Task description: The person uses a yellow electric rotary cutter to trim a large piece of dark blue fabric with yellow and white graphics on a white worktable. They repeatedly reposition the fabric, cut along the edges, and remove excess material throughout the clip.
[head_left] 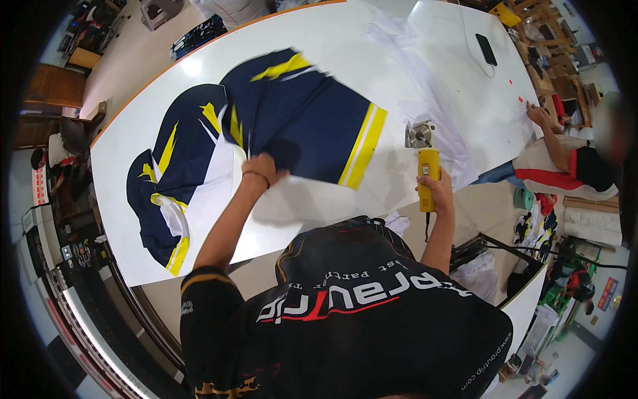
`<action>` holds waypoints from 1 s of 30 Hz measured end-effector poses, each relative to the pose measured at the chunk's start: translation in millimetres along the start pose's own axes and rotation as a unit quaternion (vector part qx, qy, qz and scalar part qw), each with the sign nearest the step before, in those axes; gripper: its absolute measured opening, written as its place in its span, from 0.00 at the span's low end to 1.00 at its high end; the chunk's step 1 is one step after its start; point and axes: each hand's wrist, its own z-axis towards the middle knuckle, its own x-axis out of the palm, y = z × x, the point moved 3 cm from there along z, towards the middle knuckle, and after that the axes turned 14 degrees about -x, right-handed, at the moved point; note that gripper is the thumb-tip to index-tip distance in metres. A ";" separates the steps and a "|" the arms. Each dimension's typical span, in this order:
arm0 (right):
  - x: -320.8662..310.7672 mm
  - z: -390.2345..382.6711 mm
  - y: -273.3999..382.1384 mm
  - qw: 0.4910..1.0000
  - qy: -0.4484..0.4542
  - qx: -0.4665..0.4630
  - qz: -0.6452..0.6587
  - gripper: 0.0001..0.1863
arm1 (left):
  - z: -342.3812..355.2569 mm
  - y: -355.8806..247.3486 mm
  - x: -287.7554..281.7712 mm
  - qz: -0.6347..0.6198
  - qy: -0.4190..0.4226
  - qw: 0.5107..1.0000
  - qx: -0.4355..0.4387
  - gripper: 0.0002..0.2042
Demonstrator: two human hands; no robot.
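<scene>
My right hand [441,187] is wrapped round the yellow body of an electric rotary cloth cutter [428,166]. The tool stands off to the right of the cloth, its round metal blade head pointing away from me. My left hand [263,167] is closed at the near edge of a navy fabric panel [319,126] with a yellow and white band along its right end. Part of that panel is lifted and creased, blurred at its far edge. More navy and yellow cut pieces [183,143] lie to its left, overlapping, with white undersides showing.
The white table [299,206] has an orange edge. Crumpled white cloth [432,100] runs down its right part. A black phone [486,50] with a cable lies far right. Another person's hand [537,116] rests at the right edge, near small red scraps. A grey stool [159,12] stands beyond.
</scene>
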 end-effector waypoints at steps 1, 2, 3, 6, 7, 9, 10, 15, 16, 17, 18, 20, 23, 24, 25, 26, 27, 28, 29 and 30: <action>0.2 4.7 -2.6 1.000 0.007 -0.011 0.007 0.25 | -17.5 3.3 3.9 0.039 0.041 0.997 0.051 0.35; -0.6 10.0 -8.6 1.000 0.014 -0.019 0.012 0.25 | -35.5 1.4 -20.1 -0.053 0.280 0.958 0.024 0.29; 1.8 12.1 -11.1 0.999 0.021 -0.027 0.016 0.25 | -32.8 4.4 -19.8 -0.122 0.190 0.974 0.027 0.28; 15.7 22.3 -2.3 0.998 0.040 -0.034 0.022 0.25 | -8.7 20.3 3.5 -0.361 -0.062 0.928 0.064 0.29; 21.2 26.5 0.1 0.998 0.054 -0.037 0.024 0.26 | 2.4 16.7 10.6 -0.345 -0.151 0.922 0.085 0.31; 32.2 32.2 4.2 0.996 0.080 -0.040 0.028 0.26 | 18.7 5.1 17.9 -0.303 -0.324 0.887 0.125 0.36; 38.7 32.5 9.1 0.995 0.084 -0.045 0.014 0.27 | 29.9 2.2 24.9 -0.260 -0.308 0.910 0.095 0.39; 52.3 21.0 10.6 0.995 0.070 -0.044 -0.047 0.29 | 54.0 3.7 36.0 -0.149 -0.249 0.954 -0.079 0.46; 52.1 17.3 8.5 0.994 0.069 -0.052 -0.070 0.30 | 57.3 9.4 44.0 -0.151 -0.261 0.947 -0.109 0.47; 51.6 13.8 6.6 0.991 0.069 -0.059 -0.093 0.31 | 58.8 13.8 49.6 -0.176 -0.269 0.937 -0.139 0.47; 51.5 9.2 2.7 0.989 0.069 -0.065 -0.114 0.32 | 56.8 17.9 51.2 -0.199 -0.277 0.925 -0.169 0.47; 47.8 -4.9 -5.8 0.980 0.063 -0.068 -0.177 0.33 | 52.1 24.3 57.7 -0.236 -0.255 0.911 -0.222 0.50; 53.3 -30.8 2.7 0.967 0.075 -0.062 -0.235 0.36 | 46.9 29.5 74.5 -0.261 -0.244 0.882 -0.307 0.52; 56.1 -40.5 6.3 0.963 0.077 -0.056 -0.250 0.36 | 38.3 19.7 66.8 -0.288 -0.259 0.876 -0.287 0.52; 58.4 -46.1 4.9 0.957 0.085 -0.065 -0.268 0.37 | 35.4 10.0 65.3 -0.279 -0.284 0.883 -0.248 0.52; 60.9 -50.6 0.0 0.951 0.094 -0.075 -0.286 0.37 | 32.6 0.6 63.8 -0.270 -0.309 0.888 -0.208 0.52; 63.7 -54.8 -4.0 0.943 0.101 -0.085 -0.307 0.37 | 29.3 -9.4 63.5 -0.263 -0.333 0.890 -0.167 0.52; 68.7 -58.3 -7.0 0.939 0.112 -0.091 -0.313 0.38 | 25.8 -22.2 61.6 -0.280 -0.360 0.884 -0.106 0.50; 72.6 -60.2 -8.3 0.933 0.110 -0.094 -0.330 0.37 | 23.8 -33.6 61.1 -0.272 -0.358 0.891 -0.068 0.49; 80.3 -64.9 -4.9 0.927 0.108 -0.096 -0.345 0.37 | 22.3 -43.7 61.4 -0.262 -0.354 0.897 -0.028 0.48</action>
